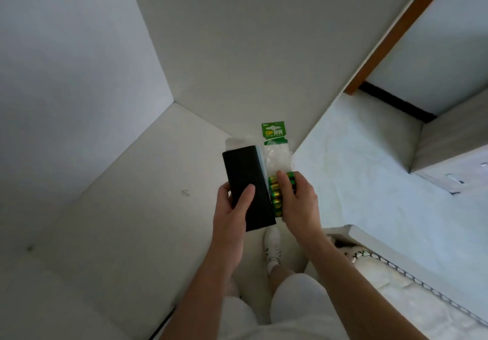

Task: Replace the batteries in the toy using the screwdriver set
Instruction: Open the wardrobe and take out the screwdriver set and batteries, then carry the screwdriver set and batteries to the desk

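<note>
Head view: left hand (232,205) is clamped around a black case (248,186), likely the screwdriver set; right hand (295,202) grips the battery pack (277,165) just beside it. Both long axes run near-to-far, side by side. No toy is visible.

- The left hand (232,207) holds a flat case (247,186) from below, thumb lying on its upper face.
- Just right of the case, touching its edge, is a battery pack (277,155), held by the right hand (298,202) with fingers over the batteries at its near end.
- The pack's card header sticks out beyond the case's far end.
- Below both hands, a shoe (273,247) stands on the floor (118,234).
- A bed (396,300) lies to the right.
</note>
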Motion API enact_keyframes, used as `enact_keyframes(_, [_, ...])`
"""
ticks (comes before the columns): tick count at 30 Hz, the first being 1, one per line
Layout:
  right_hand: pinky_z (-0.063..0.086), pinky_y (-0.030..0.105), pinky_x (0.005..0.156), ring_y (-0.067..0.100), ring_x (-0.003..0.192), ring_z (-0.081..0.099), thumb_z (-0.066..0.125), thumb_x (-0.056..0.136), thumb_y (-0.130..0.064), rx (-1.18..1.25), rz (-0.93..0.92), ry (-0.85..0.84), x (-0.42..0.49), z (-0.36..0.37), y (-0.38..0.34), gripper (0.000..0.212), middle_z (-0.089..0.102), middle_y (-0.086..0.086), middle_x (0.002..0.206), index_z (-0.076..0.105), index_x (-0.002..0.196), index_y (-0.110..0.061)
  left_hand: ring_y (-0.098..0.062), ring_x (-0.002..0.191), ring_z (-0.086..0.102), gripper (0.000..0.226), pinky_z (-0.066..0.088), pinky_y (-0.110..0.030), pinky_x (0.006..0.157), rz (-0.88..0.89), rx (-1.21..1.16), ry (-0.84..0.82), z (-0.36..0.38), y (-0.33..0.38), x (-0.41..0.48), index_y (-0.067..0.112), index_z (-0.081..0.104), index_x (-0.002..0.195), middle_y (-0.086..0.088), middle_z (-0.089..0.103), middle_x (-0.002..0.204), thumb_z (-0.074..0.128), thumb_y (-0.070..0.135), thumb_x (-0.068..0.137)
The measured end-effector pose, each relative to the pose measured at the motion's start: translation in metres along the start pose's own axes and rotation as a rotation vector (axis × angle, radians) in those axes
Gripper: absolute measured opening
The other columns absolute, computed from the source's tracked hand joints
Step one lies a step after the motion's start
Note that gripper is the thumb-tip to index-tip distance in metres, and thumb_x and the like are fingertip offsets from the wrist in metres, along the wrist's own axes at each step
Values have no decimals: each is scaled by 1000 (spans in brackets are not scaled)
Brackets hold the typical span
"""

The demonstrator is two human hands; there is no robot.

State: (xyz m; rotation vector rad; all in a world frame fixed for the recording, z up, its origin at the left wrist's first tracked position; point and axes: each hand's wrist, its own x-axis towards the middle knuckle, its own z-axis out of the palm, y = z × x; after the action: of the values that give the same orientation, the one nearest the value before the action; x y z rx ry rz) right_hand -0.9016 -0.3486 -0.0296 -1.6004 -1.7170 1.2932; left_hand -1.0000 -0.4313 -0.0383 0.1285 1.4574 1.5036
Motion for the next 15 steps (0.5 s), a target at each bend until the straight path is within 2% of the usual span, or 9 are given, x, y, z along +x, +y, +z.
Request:
enact_keyframes(3, [58, 41, 60, 17, 70, 66, 47, 101, -45, 36, 75, 75, -17, -24, 8, 29, 65, 1, 77, 56, 86, -22, -22, 101, 72, 57, 61, -43, 83, -20, 75, -101, 18, 1, -11, 20, 56, 127, -6, 71, 115, 73, 40, 76])
enact_keyframes(7, [58, 48, 62, 25, 70, 67, 47, 102, -46, 96, 126, 200, -27, -58, 18, 32, 65, 4, 75, 57, 84, -20, -24, 105, 71, 58, 59, -52, 89, -50, 125, -192, 49, 0, -21, 19, 56, 126, -6, 71, 116, 75, 41, 76])
enact_keyframes(10, [56, 45, 61, 23, 69, 66, 47, 102, -45, 142, 150, 286, -30, -86, 23, 34, 65, 4, 75, 58, 85, -18, -26, 106, 70, 54, 58, -56, 90, -63, 167, -260, 78, 0, -26, 19, 58, 124, -6, 71, 114, 78, 39, 78])
enact_keyframes(15, [55, 41, 61, 20, 65, 64, 47, 102, -46, 189, 162, 404, -20, -132, 30, 33, 63, 1, 72, 57, 84, -20, -26, 107, 69, 37, 57, -54, 92, -69, 242, -393, 132, 2, -25, 19, 56, 125, -4, 70, 112, 69, 25, 91])
